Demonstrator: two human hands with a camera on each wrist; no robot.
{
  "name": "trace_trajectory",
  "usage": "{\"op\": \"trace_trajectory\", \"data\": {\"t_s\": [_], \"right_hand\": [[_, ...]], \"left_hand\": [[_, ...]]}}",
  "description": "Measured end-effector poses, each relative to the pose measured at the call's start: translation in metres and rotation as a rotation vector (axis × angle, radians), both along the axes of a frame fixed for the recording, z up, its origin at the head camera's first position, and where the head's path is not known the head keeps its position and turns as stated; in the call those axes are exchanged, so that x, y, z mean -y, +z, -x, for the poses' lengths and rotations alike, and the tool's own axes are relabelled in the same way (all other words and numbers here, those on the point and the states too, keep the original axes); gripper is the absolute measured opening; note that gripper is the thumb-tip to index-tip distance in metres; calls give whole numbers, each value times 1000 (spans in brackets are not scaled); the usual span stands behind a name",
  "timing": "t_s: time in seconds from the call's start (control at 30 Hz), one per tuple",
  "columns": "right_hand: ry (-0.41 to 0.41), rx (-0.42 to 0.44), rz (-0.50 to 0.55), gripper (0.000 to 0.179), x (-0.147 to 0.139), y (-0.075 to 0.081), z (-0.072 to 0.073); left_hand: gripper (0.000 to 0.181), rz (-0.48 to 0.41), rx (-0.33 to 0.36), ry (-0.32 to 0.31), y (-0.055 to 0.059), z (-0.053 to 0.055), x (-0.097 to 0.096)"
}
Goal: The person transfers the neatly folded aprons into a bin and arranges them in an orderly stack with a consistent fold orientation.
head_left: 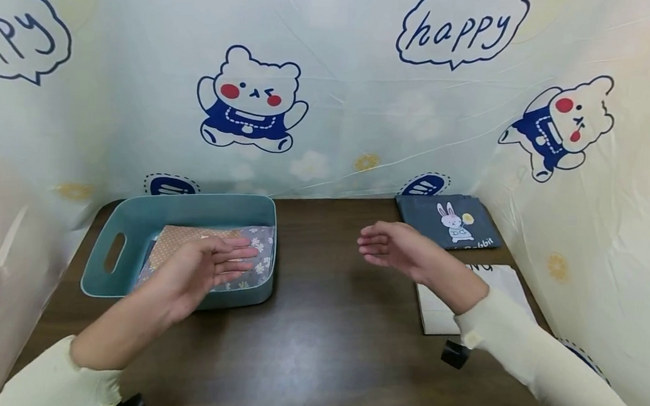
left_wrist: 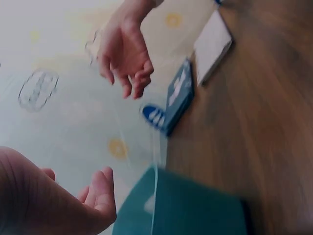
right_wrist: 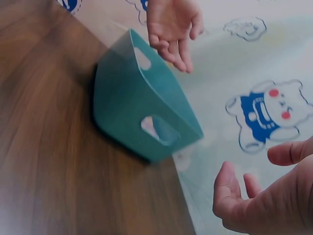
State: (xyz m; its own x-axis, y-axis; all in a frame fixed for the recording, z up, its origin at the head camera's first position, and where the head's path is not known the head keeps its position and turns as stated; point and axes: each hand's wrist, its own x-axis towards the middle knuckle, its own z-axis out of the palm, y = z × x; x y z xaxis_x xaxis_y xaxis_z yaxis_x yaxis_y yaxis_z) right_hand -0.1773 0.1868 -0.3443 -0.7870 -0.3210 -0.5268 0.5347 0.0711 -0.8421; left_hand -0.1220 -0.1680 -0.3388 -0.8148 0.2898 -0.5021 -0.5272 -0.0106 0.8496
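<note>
Clearly, both hands hold nothing at this moment. The left hand point(head_left: 201, 270) hangs above the teal plastic basket point(head_left: 239, 299) with rounded corners, its fingers nearly straight and its palm turned inward. The right hand point(head_left: 398, 249) is in the air over the dark brown wooden surface point(head_left: 317, 316), fingers loosely extended, palm facing the other hand.

As I judge, handling folded fabric well asks for flat fingers, placed under the whole fold and supporting both sides, so that the layers do not slip. For the basket, a grip at both of its end openings would probably keep it level.

The basket stands at the left of the surface, near the wall sheet point(head_left: 342, 122). Its long axis goes roughly left to right, with an oval opening at each short end. Inside lie a brown dotted cloth point(head_left: 172, 242) and, to its right, a greyish flowered cloth point(head_left: 264, 249); the left hand partly hides them.

At the far right corner lies a dark folded cloth point(head_left: 426, 210), its rabbit's ears pointing to the wall, its longer side also running across. Nearer, a white folded piece point(head_left: 438, 318) is partly hidden behind the right forearm, so its full direction I cannot tell.
</note>
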Motion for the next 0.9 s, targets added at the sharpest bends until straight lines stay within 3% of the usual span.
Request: {"op": "trace_trajectory", "data": {"t_s": [0.33, 0.73, 0.9], "right_hand": [[-13, -31, -47, 25, -58, -9, -9], [-43, -23, -108, 25, -103, -16, -18], [-69, 1, -126, 22, -123, -22, -21]], "left_hand": [[48, 61, -21, -40, -11, 1, -71], [52, 31, 3, 70, -19, 14, -116], [50, 19, 13, 101, -28, 18, -136]]}}
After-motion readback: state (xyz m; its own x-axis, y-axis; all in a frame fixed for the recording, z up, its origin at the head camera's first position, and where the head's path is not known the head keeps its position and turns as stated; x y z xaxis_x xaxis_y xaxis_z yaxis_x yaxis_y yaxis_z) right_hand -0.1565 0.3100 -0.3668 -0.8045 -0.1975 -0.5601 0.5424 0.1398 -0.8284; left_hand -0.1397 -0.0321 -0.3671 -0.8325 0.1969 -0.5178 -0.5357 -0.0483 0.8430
